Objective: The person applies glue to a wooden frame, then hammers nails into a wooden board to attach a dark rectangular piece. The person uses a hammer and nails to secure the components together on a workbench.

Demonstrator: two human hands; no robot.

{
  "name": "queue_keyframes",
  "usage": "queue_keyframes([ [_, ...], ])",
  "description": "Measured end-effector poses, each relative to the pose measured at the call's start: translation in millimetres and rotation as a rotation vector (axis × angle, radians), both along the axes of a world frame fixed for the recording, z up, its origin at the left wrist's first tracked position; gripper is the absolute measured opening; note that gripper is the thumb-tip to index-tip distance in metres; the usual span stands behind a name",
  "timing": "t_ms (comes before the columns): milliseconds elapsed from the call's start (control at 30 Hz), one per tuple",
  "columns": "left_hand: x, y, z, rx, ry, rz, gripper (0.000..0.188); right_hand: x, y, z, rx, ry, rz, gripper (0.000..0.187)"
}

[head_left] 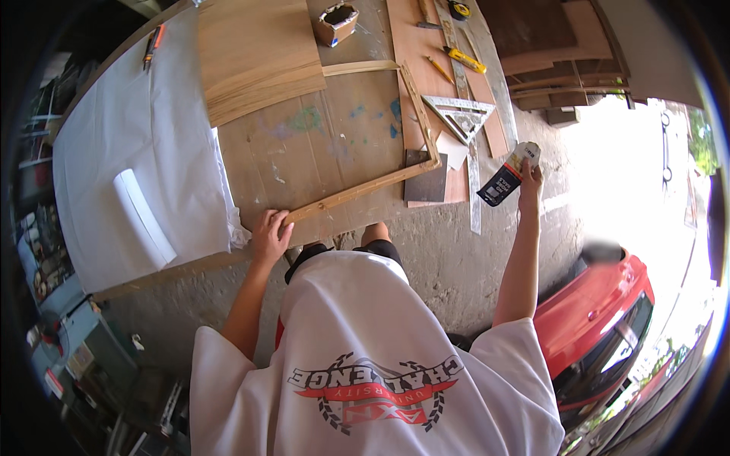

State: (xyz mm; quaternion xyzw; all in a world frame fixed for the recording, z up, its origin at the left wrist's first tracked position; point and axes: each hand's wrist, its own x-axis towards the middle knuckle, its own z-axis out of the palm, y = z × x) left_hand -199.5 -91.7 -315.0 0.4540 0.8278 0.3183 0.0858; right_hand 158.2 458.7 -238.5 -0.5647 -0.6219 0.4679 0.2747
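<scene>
At the near table edge, my left hand point(270, 239) has its fingers closed round the near-left end of a thin wooden frame point(357, 192). The frame lies on the stained board point(304, 156), and its far-left part runs up to a wood-grain sheet point(258, 57). My right hand point(531, 182) is raised off the table's right side, gripping a black and pale packet point(502, 182) with an orange band. The packet's contents cannot be made out. Just left of it are a metal set square point(461, 115) and a dark flat plate point(426, 176) by the frame's corner.
White sheeting point(99, 144) covers the table's left, with a curled white strip point(143, 216) and orange-black pliers point(153, 47). A yellow utility knife point(465, 60), pencil point(439, 70), hammer point(427, 17), tape measure point(459, 10) and small box point(337, 24) lie farther off. A red car point(593, 311) stands right.
</scene>
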Motion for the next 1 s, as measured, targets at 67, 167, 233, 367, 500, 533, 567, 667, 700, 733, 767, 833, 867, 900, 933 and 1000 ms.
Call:
queue_keyframes([
  [67,9.9,-1.1,6.4,-0.052,-0.025,0.169,0.037,0.5,37.2,-34.6,-0.007,-0.103,0.036,0.039],
  [167,48.2,3.0,21.3,-0.067,-0.044,0.47,0.034,-8.2,78.3,-79.6,-0.083,-0.186,0.117,0.038],
  [233,73.3,12.6,32.5,-0.052,-0.033,0.654,0.031,-13.4,89.9,-93.4,-0.013,-0.173,0.208,0.036],
  [367,135.4,69.5,37.7,0.185,-0.765,0.981,0.022,-36.4,74.5,-83.9,1.046,-0.757,0.065,0.031],
  [500,160.2,132.4,31.0,0.352,-1.273,1.019,0.039,-85.1,21.1,-63.6,0.317,-0.204,0.537,0.016],
  [533,161.3,146.7,27.1,0.468,-1.362,1.025,0.043,-99.0,7.3,-63.0,0.311,-0.116,0.708,0.016],
  [567,160.3,159.0,23.3,0.554,-1.435,1.037,0.043,-113.9,-6.0,-65.0,0.024,-0.048,0.767,0.017],
  [667,151.1,183.6,14.1,0.709,-1.564,1.119,0.037,-154.6,-24.4,-74.7,-0.114,0.031,0.92,0.026],
  [700,149.1,188.5,11.7,0.748,-1.579,1.143,0.035,-161.9,-27.0,-77.0,-0.173,-0.029,0.901,0.027],
  [733,147.5,192.7,8.7,0.759,-1.597,1.2,0.033,-167.6,-27.6,-78.8,-0.204,-0.022,0.933,0.028],
  [767,147.5,194.9,5.8,0.773,-1.602,1.265,0.031,-171.9,-27.8,-80.0,-0.251,-0.035,0.951,0.029],
  [833,149.7,196.3,-1.5,0.799,-1.617,1.29,0.027,-175.0,-25.9,-79.6,-0.364,-0.028,0.959,0.03],
  [867,151.3,196.1,-6.3,0.798,-1.62,1.299,0.026,-174.5,-24.9,-78.4,-0.426,-0.007,0.951,0.03],
  [900,152.6,195.0,-11.1,0.861,-1.632,1.286,0.025,-173.7,-23.9,-76.9,-0.485,-0.011,0.939,0.03],
  [933,154.0,193.6,-15.7,0.906,-1.643,1.27,0.023,-172.3,-23.2,-75.0,-0.518,0.01,0.956,0.031],
  [1000,155.4,192.0,-22.1,0.987,-1.651,1.175,0.021,-168.8,-21.9,-70.1,-0.718,0.157,0.93,0.032],
])
